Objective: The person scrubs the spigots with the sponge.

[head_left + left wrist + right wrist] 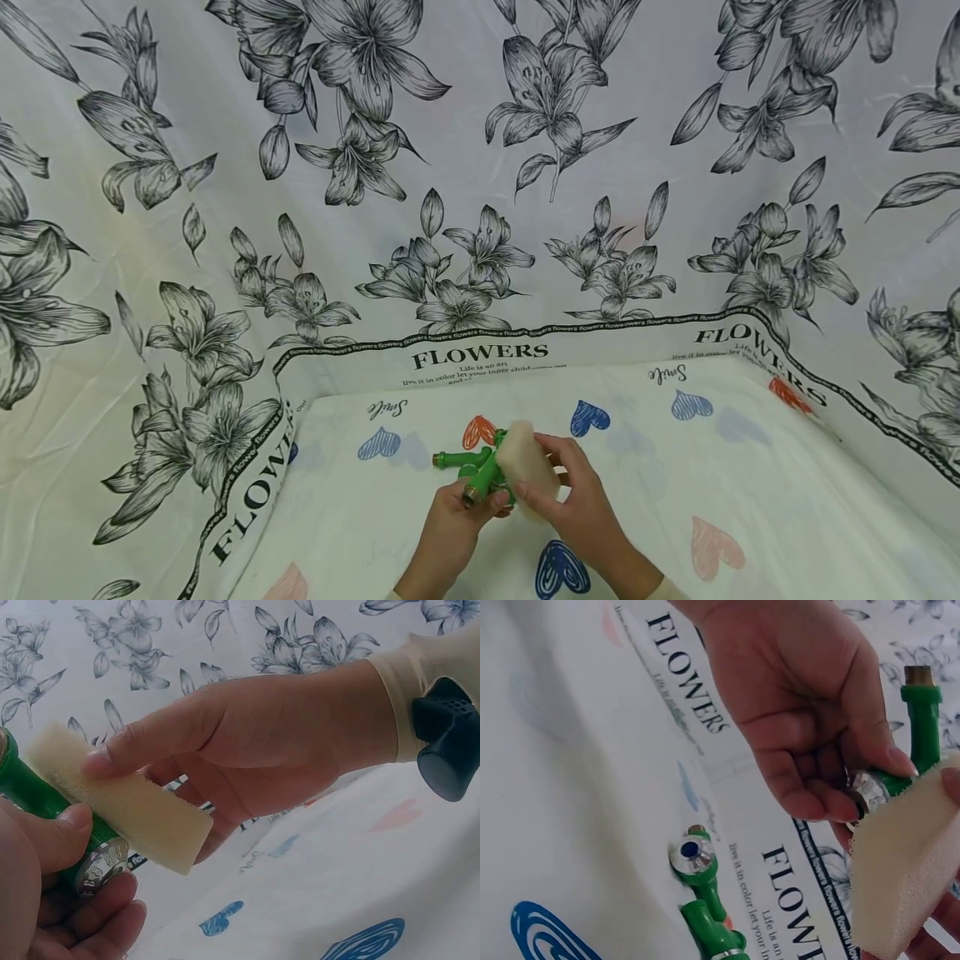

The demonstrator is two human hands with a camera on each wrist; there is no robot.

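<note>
My left hand holds a green tap with a threaded brass end; in the left wrist view its silvery knob lies by the fingers. A cream sponge is in my right hand, thumb on one side and fingers on the other. The sponge lies against the tap in the right wrist view and hides part of it. A second green tap, with a blue dot on its silvery knob, rests on the cloth; the head view shows it partly hidden behind the held one.
A white cloth with printed hearts and words covers the surface under my hands. Around its back and sides hangs a white curtain with black flower prints and "FLOWERS" lettering.
</note>
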